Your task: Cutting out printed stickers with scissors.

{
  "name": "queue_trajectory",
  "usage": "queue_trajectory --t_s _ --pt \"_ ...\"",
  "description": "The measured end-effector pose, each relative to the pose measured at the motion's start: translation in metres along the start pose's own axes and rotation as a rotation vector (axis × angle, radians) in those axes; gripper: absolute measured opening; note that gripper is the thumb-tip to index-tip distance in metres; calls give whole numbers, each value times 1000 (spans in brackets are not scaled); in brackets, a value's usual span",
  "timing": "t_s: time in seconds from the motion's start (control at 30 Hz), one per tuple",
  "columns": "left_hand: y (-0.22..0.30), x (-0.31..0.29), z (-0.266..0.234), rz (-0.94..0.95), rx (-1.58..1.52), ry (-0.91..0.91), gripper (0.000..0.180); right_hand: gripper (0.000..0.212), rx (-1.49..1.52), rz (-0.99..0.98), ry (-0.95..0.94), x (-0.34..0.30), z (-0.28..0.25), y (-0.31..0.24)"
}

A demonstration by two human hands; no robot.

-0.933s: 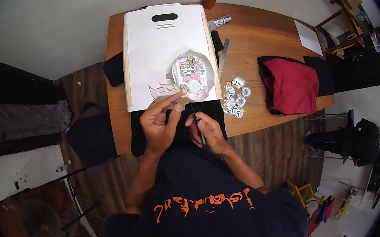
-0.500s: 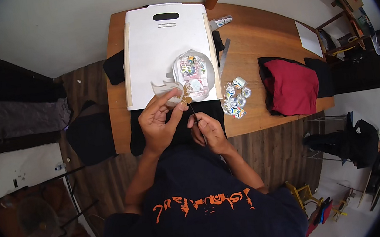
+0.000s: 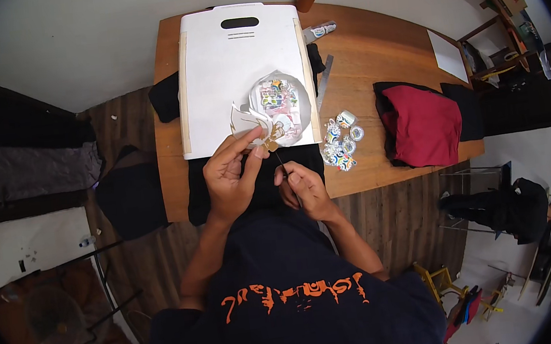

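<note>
A: What has just changed at the hands?

B: A white, gold-edged cutout (image 3: pixel 247 117), pinched between thumb and fingers of the left hand (image 3: pixel 227 179), has turned, its pointed tips swinging from leftward to forward, apparently presenting a different edge to the thin dark tool (image 3: pixel 281 161) gripped by the right hand (image 3: pixel 307 190).

A: Its line?

B: Diagonal; gold end nearest the right hand.

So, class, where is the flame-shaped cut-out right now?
The flame-shaped cut-out is in the left hand, near mid-picture in the head view, over the white board, at the round container's left side.
</note>
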State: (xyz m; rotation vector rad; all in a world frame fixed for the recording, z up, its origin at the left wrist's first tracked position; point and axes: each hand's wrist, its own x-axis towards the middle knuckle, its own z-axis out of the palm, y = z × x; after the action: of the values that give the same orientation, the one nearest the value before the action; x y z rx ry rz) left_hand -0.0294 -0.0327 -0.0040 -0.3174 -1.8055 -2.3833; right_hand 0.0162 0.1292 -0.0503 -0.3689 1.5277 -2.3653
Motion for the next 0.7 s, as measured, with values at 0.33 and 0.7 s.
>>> queue_trajectory --t_s 0.33,0.7 --pt "-1 1 -3 2 41 -47 34 35 -29 31 -19 -1 -1 -1" --pt "2 2 -4 19 98 -89 36 34 -29 55 -34 -2 -7 -1"
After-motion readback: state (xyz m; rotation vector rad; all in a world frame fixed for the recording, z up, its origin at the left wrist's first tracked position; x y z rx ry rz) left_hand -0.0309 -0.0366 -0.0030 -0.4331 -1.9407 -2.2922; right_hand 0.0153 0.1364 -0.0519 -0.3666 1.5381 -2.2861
